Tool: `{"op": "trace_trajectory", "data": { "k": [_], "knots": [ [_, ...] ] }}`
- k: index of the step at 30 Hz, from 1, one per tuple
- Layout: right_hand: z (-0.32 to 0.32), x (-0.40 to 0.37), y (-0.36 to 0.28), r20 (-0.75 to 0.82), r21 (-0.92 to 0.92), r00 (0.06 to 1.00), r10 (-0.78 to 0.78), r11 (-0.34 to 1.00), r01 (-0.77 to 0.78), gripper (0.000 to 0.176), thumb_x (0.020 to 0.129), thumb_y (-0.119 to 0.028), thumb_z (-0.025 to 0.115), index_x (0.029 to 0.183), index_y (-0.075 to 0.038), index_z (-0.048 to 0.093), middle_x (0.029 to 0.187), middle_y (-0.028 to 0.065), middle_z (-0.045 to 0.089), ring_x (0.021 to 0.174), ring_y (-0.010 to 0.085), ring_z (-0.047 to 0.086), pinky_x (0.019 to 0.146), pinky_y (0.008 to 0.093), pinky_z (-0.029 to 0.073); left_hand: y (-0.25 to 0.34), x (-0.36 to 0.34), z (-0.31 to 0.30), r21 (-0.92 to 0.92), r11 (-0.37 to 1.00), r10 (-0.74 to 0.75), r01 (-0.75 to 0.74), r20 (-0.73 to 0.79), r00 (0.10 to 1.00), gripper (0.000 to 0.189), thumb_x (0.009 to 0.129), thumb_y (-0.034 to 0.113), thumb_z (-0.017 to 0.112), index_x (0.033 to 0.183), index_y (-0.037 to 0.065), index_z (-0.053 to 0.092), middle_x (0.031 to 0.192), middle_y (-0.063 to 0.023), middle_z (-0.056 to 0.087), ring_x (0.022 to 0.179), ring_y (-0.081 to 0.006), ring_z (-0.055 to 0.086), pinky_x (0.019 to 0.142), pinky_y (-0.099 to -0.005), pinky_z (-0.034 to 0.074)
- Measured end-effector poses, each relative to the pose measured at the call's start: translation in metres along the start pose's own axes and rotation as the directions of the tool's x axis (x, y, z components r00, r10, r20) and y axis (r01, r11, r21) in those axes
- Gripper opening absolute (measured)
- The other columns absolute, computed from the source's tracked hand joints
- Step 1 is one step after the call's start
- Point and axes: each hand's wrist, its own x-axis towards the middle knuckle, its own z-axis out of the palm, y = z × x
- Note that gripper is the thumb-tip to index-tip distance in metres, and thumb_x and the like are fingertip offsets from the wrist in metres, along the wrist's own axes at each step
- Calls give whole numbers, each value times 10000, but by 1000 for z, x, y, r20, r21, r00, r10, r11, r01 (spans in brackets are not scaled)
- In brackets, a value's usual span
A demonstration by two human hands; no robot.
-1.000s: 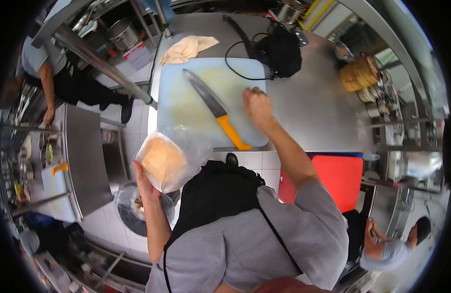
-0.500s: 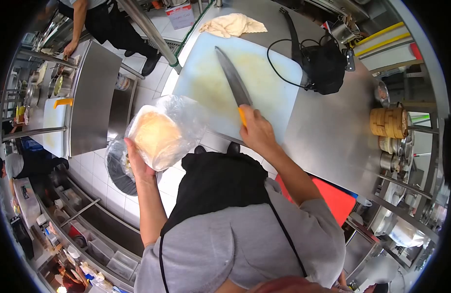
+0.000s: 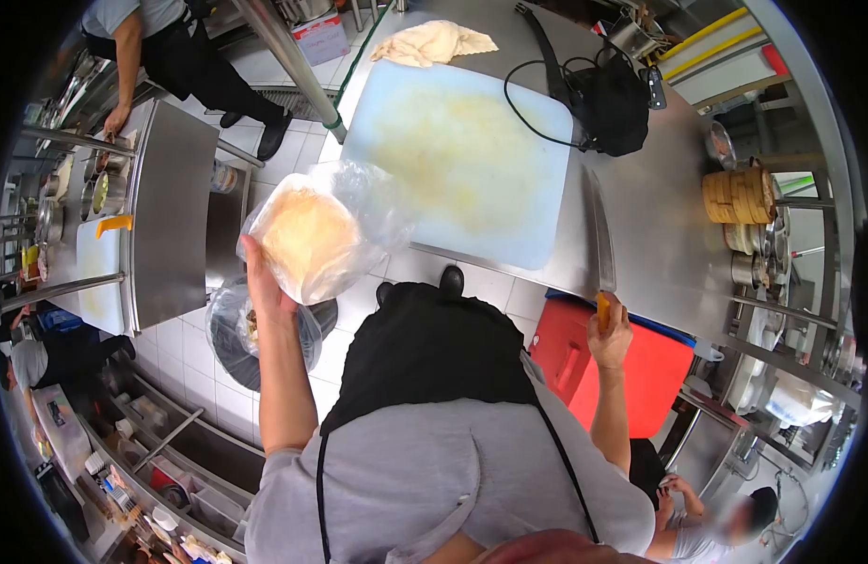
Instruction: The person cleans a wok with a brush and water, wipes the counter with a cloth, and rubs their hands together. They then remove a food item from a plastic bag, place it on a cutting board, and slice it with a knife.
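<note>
My left hand (image 3: 267, 282) is wrapped around a clear plastic bag (image 3: 382, 202) with a pale yellow, rounded food mass (image 3: 310, 233) inside; its exact kind I cannot make out. The bag is held up left of the cutting board, and its loose end spreads to the right. My right hand (image 3: 611, 336) is closed on the orange handle of a long kitchen knife (image 3: 600, 235). The blade points away from me over the steel table, right of the white cutting board (image 3: 481, 160). Yellowish stains mark the board.
A cream cloth (image 3: 432, 42) and a black pouch with cables (image 3: 615, 108) lie on the steel table (image 3: 664, 211). Beneath its front right edge is a red lidded container (image 3: 631, 376). A lined bin (image 3: 255, 329) stands at left. Co-workers are at far left and lower right.
My right hand has carried the knife off the cutting board, to the right and toward me. The bag stays in my left hand, nearly in place. A person has come into view at lower right.
</note>
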Motion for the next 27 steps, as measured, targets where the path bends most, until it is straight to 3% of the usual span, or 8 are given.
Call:
{"op": "trace_trajectory", "data": {
  "k": [4, 7, 10, 13, 17, 20, 23, 27],
  "knots": [
    [4, 13, 13, 15, -78, 1000, 12, 997, -11, 406, 802, -24, 581, 1204, -81, 582, 938, 176, 636, 790, 378, 619, 687, 466, 528, -3, 7, 13, -24, 996, -80, 81, 43, 996, 726, 974, 580, 405, 1408, -1, 406, 1394, -181, 498, 1246, -324, 528, 1044, -458, 440],
    [-17, 51, -26, -117, -369, 953, -280, 903, 220, 370, 837, -10, 565, 1202, -67, 590, 908, 175, 634, 748, 379, 606, 676, 458, 528, -16, 26, 19, -2, 997, -75, 75, 71, 995, 708, 972, 577, 420, 1361, -14, 444, 1337, -179, 547, 1188, -311, 575, 1007, -441, 477],
    [-17, 83, -95, -137, 224, 968, -212, 945, 238, 248, 847, 59, 554, 1053, -20, 669, 939, 160, 680, 821, 324, 659, 735, 371, 541, -28, 33, 47, 39, 996, -77, 77, -17, 997, 666, 1000, 547, 368, 1353, -13, 446, 1320, -186, 553, 1170, -305, 585, 997, -435, 488],
    [-7, 102, -174, -7, 677, 924, -382, 679, 286, 226, 818, 108, 565, 959, -2, 704, 988, 153, 704, 896, 283, 684, 781, 322, 535, -48, 44, 67, 3, 996, -87, 87, 16, 996, 646, 1018, 524, 325, 1369, -9, 423, 1319, -184, 549, 1181, -303, 578, 1000, -429, 488],
    [33, 137, -230, -387, 535, 787, -480, 578, 616, 239, 824, 80, 553, 990, -7, 702, 935, 168, 700, 794, 287, 680, 734, 332, 540, -67, 44, 90, -22, 992, -121, 124, 82, 989, 636, 1028, 511, 286, 1386, -3, 396, 1341, -182, 526, 1210, -299, 556, 1011, -429, 482],
    [49, 158, -229, -147, 438, 933, -329, 824, 359, 186, 850, 6, 572, 989, -8, 694, 848, 131, 693, 681, 225, 655, 632, 317, 530, -75, 39, 98, 12, 987, -158, 158, 84, 984, 614, 1034, 490, 291, 1378, -7, 400, 1324, -179, 535, 1203, -299, 562, 995, -430, 495],
    [69, 171, -212, 251, 760, 933, -256, 649, -26, 171, 867, -61, 602, 1008, -23, 689, 768, 74, 665, 607, 147, 607, 533, 288, 497, -80, 40, 99, 58, 989, -145, 139, 101, 984, 589, 1038, 465, 314, 1379, -9, 394, 1303, -185, 549, 1200, -303, 566, 991, -429, 501],
    [78, 166, -202, 410, 827, 902, -137, 472, -304, 110, 865, -41, 599, 934, 9, 670, 696, 85, 641, 555, 137, 594, 488, 278, 483, -82, 48, 115, 90, 990, -112, 104, 88, 990, 536, 1041, 443, 341, 1316, 5, 479, 1255, -175, 585, 1137, -281, 598, 964, -418, 504]
  ]
}}
